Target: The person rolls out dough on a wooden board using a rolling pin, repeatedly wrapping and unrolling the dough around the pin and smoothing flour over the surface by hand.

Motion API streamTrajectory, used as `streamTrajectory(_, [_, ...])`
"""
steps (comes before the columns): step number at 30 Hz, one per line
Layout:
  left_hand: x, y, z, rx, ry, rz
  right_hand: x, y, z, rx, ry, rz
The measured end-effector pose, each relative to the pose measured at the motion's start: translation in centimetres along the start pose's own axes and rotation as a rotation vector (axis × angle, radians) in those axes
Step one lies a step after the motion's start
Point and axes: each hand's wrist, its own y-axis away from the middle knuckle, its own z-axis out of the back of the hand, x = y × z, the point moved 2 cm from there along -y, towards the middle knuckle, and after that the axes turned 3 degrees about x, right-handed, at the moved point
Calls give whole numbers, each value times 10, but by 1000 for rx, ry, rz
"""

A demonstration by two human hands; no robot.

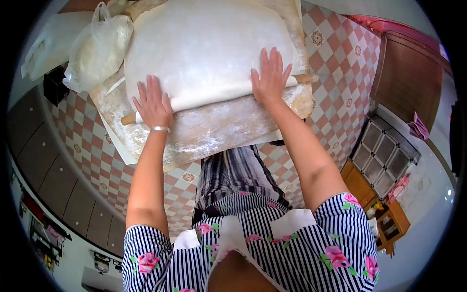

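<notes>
A wide, thin sheet of dough [209, 44] covers most of the floured wooden board [219, 126]. Its near edge is wrapped around a long rolling pin [127, 118], whose bare wooden ends stick out at both sides. My left hand [153, 103] lies flat near the pin's left end, fingers spread and pointing away from me. Toward the right end, my right hand [270, 78] presses on the wrapped pin with its fingers stretched over the sheet. Neither palm is closed around anything. Dry flour is smeared on the board's near part.
A knotted clear plastic bag [99, 51] with pale contents sits at the board's left edge, beside a thin white strip [115, 86]. Below is a checkered tile floor [335, 78]. A brown wooden door [407, 78] and a paneled cabinet [382, 151] stand to the right.
</notes>
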Motion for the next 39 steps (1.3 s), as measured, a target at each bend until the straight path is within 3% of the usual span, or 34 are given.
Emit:
streamTrajectory(1, [1,-3,4,-29,-3,-12,-4,8,1,45,34,-6])
streamTrajectory(2, [1,-14,6,-68,-6,-21,-8,0,1,-49,25,40])
streamTrajectory(5, [13,-49,19,-265,171,-77,-17,-67,12,-192,-234,-53])
streamTrajectory(7, [22,-58,25,-343,308,-185,-33,-74,12,-138,-154,208])
streamTrajectory(10, [21,-18,23,-119,194,-493,-50,-27,11,70,-103,734])
streamTrajectory(11, [21,-5,20,-44,144,-601,-55,-11,10,122,-85,731])
streamTrajectory(13, [23,12,20,-8,209,-594,-57,15,9,226,-51,728])
streamTrajectory(14, [23,19,19,10,241,-589,-58,22,7,175,-80,692])
streamTrajectory(17, [19,39,15,-174,243,-575,-57,48,-1,55,-156,587])
streamTrajectory(20, [17,96,-18,-151,246,-507,-66,103,-15,-6,-197,510])
streamTrajectory(21, [23,116,-36,-110,230,-482,-69,127,-18,78,-193,465])
streamTrajectory(23, [-4,125,-15,70,91,-248,-50,150,-12,161,-112,257])
streamTrajectory(24, [-18,125,-2,162,21,-129,-43,133,-16,94,-34,204])
streamTrajectory(26, [-33,66,3,100,-47,10,-24,73,-13,-78,5,80])
streamTrajectory(27, [-44,31,11,-109,-9,87,-11,38,-9,-189,-24,14])
streamTrajectory(29, [-65,-2,2,-206,156,160,21,3,-28,-221,-158,-129])
streamTrajectory(31, [-117,33,-4,-30,105,12,89,49,-39,-36,-84,91])
streamTrajectory(32, [-120,47,-9,197,192,120,100,63,-37,13,-95,61])
streamTrajectory(33, [-124,39,-7,142,154,59,105,69,-37,67,-112,28])
streamTrajectory(36, [-116,1,14,-47,68,-101,101,17,-25,-71,-244,190])
streamTrajectory(39, [-92,-16,12,-148,182,-4,72,0,-11,-117,-231,12])
